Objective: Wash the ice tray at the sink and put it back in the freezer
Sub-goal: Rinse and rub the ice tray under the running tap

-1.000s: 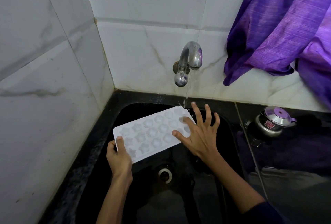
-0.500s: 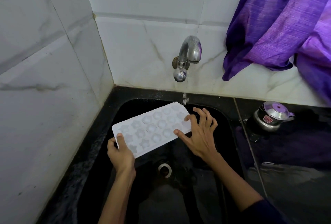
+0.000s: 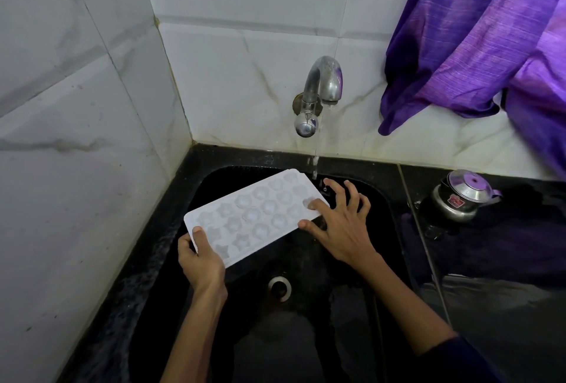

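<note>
A white ice tray (image 3: 260, 214) with several star and round cells is held tilted over the black sink (image 3: 199, 186). My left hand (image 3: 200, 260) grips its near left corner, thumb on top. My right hand (image 3: 340, 223) rests at the tray's right end, one fingertip in a corner cell, the other fingers curled and apart. A thin stream of water falls from the steel tap (image 3: 321, 88) just past the tray's far right corner.
The sink drain (image 3: 279, 288) lies below the tray. A small steel pot with a lid (image 3: 459, 195) stands on the black counter at the right. Purple cloth (image 3: 477, 33) hangs over the wall at the top right. White tiled walls close in the left and back.
My right hand's fingers have curled from a flat spread to a fingertip pressing in a corner cell. The tray has shifted slightly; my left hand keeps its grip.
</note>
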A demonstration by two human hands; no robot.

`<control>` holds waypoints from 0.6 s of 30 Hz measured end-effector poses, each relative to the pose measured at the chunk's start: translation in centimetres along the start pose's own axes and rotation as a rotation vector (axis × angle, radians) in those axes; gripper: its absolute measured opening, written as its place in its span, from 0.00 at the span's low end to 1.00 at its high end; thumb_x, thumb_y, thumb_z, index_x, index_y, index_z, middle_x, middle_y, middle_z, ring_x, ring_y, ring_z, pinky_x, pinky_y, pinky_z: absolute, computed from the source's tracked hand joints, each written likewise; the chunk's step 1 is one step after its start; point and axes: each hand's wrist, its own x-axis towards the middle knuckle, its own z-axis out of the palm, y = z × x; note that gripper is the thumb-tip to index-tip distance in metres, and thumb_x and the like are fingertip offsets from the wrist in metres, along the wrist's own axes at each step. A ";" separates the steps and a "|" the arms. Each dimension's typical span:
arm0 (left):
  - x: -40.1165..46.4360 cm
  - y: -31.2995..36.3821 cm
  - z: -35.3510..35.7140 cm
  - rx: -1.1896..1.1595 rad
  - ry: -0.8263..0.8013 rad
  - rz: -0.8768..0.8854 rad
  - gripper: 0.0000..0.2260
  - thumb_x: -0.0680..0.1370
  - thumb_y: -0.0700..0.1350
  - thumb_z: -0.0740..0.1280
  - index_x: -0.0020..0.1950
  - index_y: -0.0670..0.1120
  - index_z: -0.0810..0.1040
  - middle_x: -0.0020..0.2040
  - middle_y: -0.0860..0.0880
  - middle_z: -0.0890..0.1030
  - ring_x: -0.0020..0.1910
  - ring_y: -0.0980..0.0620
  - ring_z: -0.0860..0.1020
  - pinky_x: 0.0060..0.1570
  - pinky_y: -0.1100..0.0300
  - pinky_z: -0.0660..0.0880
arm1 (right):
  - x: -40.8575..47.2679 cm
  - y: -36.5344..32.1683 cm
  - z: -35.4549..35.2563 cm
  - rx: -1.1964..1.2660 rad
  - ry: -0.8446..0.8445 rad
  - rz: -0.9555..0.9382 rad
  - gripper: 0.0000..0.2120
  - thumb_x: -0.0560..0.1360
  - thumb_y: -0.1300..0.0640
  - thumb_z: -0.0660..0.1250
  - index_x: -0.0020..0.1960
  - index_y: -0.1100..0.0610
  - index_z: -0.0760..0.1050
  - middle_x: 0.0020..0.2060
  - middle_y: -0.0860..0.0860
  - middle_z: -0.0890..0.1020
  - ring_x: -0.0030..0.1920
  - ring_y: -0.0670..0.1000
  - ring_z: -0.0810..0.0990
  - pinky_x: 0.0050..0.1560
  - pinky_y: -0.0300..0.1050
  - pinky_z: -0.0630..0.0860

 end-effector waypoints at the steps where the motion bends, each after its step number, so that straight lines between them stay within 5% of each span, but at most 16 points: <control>1: 0.0 0.0 0.0 0.003 -0.005 -0.001 0.10 0.82 0.49 0.58 0.48 0.43 0.68 0.38 0.52 0.74 0.33 0.56 0.73 0.29 0.62 0.68 | 0.0 0.1 -0.1 0.000 -0.006 -0.013 0.32 0.70 0.27 0.41 0.60 0.41 0.72 0.74 0.53 0.57 0.73 0.58 0.44 0.67 0.56 0.43; 7: 0.1 0.1 -0.2 0.044 -0.044 0.045 0.11 0.81 0.50 0.58 0.48 0.43 0.69 0.45 0.46 0.77 0.36 0.53 0.75 0.31 0.61 0.70 | -0.3 0.7 -0.7 -0.126 -0.084 -0.051 0.27 0.71 0.28 0.47 0.60 0.39 0.73 0.76 0.52 0.57 0.74 0.60 0.44 0.67 0.60 0.42; 14: -0.5 0.0 0.2 0.058 -0.048 0.015 0.10 0.82 0.50 0.57 0.49 0.44 0.68 0.39 0.52 0.75 0.35 0.55 0.74 0.30 0.61 0.68 | -0.5 0.0 -1.9 -0.218 -0.008 -0.003 0.29 0.73 0.29 0.46 0.61 0.41 0.75 0.75 0.53 0.60 0.75 0.63 0.52 0.67 0.65 0.47; 18: -0.5 -0.3 0.0 0.081 -0.085 0.034 0.11 0.82 0.51 0.57 0.49 0.44 0.69 0.40 0.50 0.76 0.36 0.53 0.75 0.30 0.61 0.69 | -0.7 0.5 -1.7 -0.185 -0.095 -0.034 0.26 0.72 0.30 0.51 0.60 0.41 0.75 0.76 0.51 0.56 0.75 0.62 0.43 0.67 0.62 0.41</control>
